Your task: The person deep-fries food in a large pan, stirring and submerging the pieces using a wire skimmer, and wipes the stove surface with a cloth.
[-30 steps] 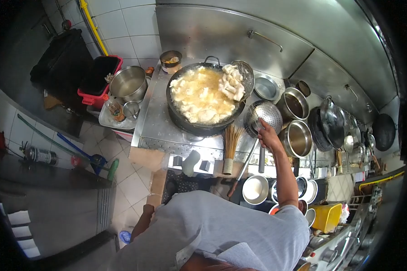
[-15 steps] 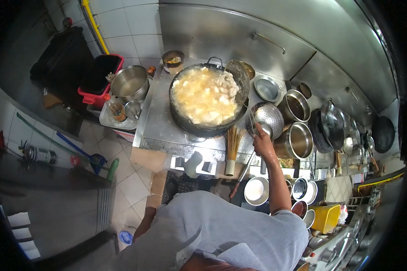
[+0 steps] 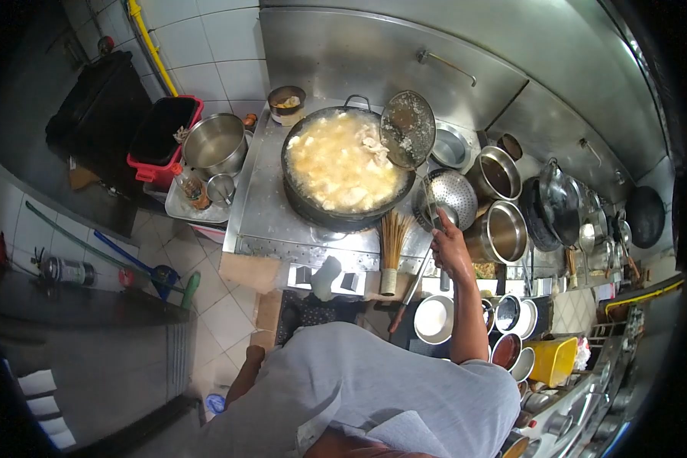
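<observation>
My right hand is closed around the handle of a round wire skimmer. The skimmer's mesh is tilted up over the right rim of a large black wok, with small pale bits clinging to it. Pale chunks of food bubble in cloudy yellowish liquid in the wok, and a pinkish clump lies near the skimmer. My left hand hangs low by my side, apart from the stove; its fingers cannot be made out.
A perforated ladle and a bamboo brush lie right of the wok. Steel pots stand farther right, with white bowls below. On the left are a steel pot, a bottle and a red-rimmed bin.
The skimmer has turned up so its mesh faces me, and the pale clump that lay at its edge has dropped into the wok. My left hand stays low.
</observation>
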`<control>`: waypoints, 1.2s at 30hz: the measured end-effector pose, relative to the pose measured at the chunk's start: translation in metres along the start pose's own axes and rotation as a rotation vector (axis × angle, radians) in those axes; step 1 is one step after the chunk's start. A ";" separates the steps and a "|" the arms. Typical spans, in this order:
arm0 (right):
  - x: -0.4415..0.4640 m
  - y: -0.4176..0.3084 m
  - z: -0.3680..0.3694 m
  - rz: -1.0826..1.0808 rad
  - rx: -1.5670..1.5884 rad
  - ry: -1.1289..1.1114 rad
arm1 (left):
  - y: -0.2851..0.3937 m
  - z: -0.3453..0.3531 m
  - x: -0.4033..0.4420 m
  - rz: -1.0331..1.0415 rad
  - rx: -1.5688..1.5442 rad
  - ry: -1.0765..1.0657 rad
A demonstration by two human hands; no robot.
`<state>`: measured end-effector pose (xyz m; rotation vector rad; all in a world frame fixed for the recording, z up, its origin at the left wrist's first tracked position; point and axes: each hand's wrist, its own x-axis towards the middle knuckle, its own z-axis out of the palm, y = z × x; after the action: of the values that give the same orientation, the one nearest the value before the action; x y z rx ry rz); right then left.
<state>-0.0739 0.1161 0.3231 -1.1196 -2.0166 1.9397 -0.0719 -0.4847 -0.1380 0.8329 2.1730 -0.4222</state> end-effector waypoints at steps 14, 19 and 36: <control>0.046 0.032 -0.016 -0.192 -0.217 0.128 | 0.003 -0.023 -0.017 0.044 -0.055 0.195; 0.080 0.046 -0.040 -0.489 -0.577 0.236 | 0.001 -0.006 -0.006 0.054 0.008 0.140; 0.048 0.050 -0.037 0.108 0.463 -0.104 | -0.001 0.005 -0.011 0.036 -0.121 0.113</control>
<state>-0.0664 0.1687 0.2653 -1.0408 -1.4498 2.3920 -0.0649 -0.4928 -0.1333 0.8454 2.2587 -0.2281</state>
